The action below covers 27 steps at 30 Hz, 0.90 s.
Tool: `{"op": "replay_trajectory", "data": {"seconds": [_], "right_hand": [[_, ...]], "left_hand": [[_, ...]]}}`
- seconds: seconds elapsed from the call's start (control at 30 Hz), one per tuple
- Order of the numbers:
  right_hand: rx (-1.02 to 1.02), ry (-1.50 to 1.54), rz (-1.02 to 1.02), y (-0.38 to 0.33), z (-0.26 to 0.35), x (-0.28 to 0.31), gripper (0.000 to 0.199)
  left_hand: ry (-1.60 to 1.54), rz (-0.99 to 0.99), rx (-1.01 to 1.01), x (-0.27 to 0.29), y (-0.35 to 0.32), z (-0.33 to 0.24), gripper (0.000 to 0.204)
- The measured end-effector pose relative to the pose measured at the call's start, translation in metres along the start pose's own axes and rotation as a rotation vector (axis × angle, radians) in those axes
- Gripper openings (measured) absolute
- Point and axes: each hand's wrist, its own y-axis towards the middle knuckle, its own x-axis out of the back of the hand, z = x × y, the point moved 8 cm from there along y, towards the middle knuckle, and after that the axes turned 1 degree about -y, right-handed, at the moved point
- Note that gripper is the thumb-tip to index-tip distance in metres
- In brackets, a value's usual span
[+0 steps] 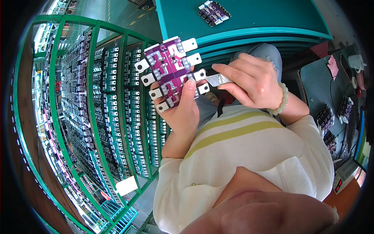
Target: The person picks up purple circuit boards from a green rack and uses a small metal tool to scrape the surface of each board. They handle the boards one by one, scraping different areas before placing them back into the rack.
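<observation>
My left hand [183, 111] grips a purple circuit board [175, 72] by its lower part, thumb on the face and fingers behind. White tabs with round holes stick out along both long sides of the board. My right hand [253, 80] pinches a small flat blade with a silver-wrapped grip [220, 80]. The blade's tip is at a tab on the board's right side; whether it touches cannot be made out. A pale bead bracelet [283, 99] circles the right wrist.
A green rack [91, 78] packed with rows of similar boards stands at left. Ahead is a teal bench [257, 17] carrying another purple board [214, 13]. On a dark side table [311, 84] at right lie several boards [325, 117]. A white cup [356, 62] is beyond them.
</observation>
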Motion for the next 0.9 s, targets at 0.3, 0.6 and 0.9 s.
{"op": "replay_trajectory", "data": {"seconds": [0.3, 0.6, 0.9], "right_hand": [[-0.001, 0.004, 0.008, 0.001, 0.000, 0.001, 0.034], [-0.122, 0.228, 0.015, -0.002, -0.014, 0.000, 0.027], [-0.296, 0.405, -0.045, -0.011, -0.031, -0.006, 0.020]], "left_hand": [[0.049, -0.010, 0.008, -0.004, 0.000, -0.004, 0.046], [0.004, 0.014, 0.029, -0.006, 0.001, -0.002, 0.045], [-0.005, 0.060, 0.031, -0.007, 0.000, 0.004, 0.040]]}}
